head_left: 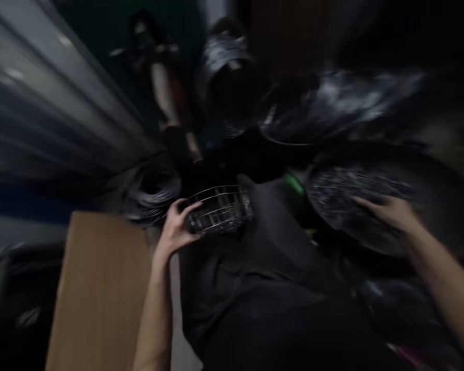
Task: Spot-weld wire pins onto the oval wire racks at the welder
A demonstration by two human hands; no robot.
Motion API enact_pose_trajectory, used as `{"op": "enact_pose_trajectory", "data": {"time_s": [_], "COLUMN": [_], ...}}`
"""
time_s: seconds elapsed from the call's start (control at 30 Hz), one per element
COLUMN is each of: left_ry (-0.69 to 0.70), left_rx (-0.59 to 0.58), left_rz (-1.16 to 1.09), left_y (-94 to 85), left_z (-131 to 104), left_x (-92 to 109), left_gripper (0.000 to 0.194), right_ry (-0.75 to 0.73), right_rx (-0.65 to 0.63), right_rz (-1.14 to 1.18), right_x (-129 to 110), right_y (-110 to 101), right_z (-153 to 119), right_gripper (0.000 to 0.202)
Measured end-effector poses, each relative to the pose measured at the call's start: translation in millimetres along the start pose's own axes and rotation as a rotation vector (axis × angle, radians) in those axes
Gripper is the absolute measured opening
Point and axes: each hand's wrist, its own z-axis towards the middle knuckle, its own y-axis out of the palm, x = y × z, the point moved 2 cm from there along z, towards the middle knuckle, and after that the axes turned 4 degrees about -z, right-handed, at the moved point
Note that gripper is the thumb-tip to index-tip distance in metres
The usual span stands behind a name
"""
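My left hand (177,226) is closed on the left end of a small wire rack (220,210), thumb below and fingers above. The rack is made of thin metal rods and rests against my lap, over dark trousers (251,278). On the right, my right hand (396,212) reaches over a wide dark basin (444,206). Its fingers stretch out at a heap of thin metal wire pieces (348,193). Blur hides whether they touch any single piece, and I see nothing held in them.
A coil of wire (152,188) lies beyond my left hand. A brown board or box (100,288) stands at my left. Something green (294,184) sits by the basin. Shiny bundles (226,56) stand at the back. The view is dark and blurred.
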Motion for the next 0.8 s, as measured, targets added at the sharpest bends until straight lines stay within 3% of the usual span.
{"op": "enact_pose_trajectory", "data": {"time_s": [0.1, 0.2, 0.37, 0.43, 0.5, 0.67, 0.8], "left_ry": [-0.008, 0.014, 0.005, -0.009, -0.02, -0.034, -0.041], "left_rx": [0.048, 0.036, 0.028, 0.034, 0.034, 0.029, 0.024], "left_rz": [0.032, 0.031, 0.043, 0.05, 0.05, 0.047, 0.039], "left_y": [-10.6, -9.2, -6.7, -7.8, -8.7, -8.9, -9.2], "left_z": [-4, 4, 7, 5, 4, 3, 2], "left_x": [-18, -18, -8, -7, -8, -6, -6], "left_gripper": [0.079, 0.078, 0.078, 0.077, 0.076, 0.076, 0.077], "right_ry": [0.186, 0.21, 0.106, 0.057, 0.015, -0.069, -0.111], "right_rx": [-0.116, -0.187, -0.205, -0.19, -0.167, -0.135, -0.122], "right_rz": [0.252, 0.502, 0.735, 0.774, 0.792, 0.816, 0.83], "right_x": [11, 9, -8, -15, -20, -29, -35], "right_y": [-1, 3, 4, 2, 0, -1, -1], "right_z": [-5, -5, -13, -16, -19, -25, -28], "right_gripper": [0.013, 0.016, 0.091, 0.106, 0.106, 0.079, 0.076]}}
